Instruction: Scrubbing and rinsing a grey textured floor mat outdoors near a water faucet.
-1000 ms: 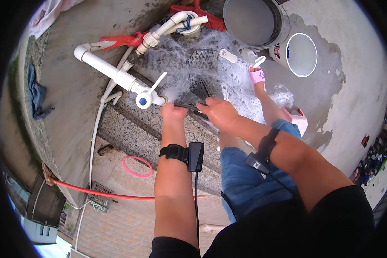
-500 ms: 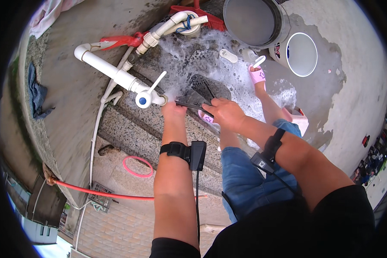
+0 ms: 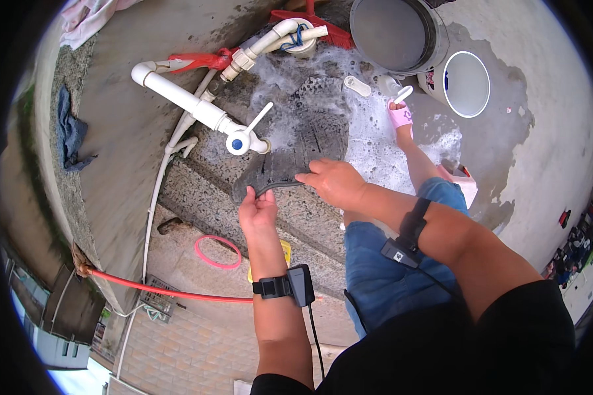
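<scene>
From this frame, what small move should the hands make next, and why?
Probably shift the dark ridged mat a little further under the white tap. Both the left hand and right hand grip its near edge, and foam lies on the wet ground around it, so it looks mid-rinse.

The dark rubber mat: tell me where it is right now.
In the head view, the dark rubber mat hangs just right of the white tap, over the soapy floor, held by the left hand and right hand.
</scene>
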### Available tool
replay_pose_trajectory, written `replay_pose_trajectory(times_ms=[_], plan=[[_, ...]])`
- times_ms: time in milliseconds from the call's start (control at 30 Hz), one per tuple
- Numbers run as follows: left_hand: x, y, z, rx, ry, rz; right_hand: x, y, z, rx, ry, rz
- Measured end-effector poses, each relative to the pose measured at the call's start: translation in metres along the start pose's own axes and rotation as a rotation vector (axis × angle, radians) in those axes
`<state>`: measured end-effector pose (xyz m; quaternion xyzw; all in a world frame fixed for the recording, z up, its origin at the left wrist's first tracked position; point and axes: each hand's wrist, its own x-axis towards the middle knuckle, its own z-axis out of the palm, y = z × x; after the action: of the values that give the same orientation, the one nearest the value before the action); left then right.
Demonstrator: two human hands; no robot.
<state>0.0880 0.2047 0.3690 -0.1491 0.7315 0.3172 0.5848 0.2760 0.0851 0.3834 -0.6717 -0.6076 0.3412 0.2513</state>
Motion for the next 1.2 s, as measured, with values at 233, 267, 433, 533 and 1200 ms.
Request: replay_pose_trajectory(times_ms=[233, 267, 433, 533, 1200], plan=[[-0.013, -0.033, 0.058, -0.029, -0.155, -0.074, -0.009, 0.021, -0.007, 0.005, 0.028, 0.210], [-0.011, -0.037, 0.064, -0.028, -0.155, -0.077, -0.009, 0.025, -0.007, -0.013, 0.041, 0.242], [0.005, -0.052, 0.079, 0.125, -0.156, -0.032, -0.011, 0.039, -0.005, -0.028, 0.050, 0.293], [0.017, -0.054, 0.074, 0.156, -0.116, 0.019, -0.010, 0.040, -0.005, -0.041, 0.048, 0.287], [-0.070, -0.023, 0.006, -0.112, -0.087, -0.125, -0.028, -0.024, 0.012, 0.058, 0.160, 0.450]])
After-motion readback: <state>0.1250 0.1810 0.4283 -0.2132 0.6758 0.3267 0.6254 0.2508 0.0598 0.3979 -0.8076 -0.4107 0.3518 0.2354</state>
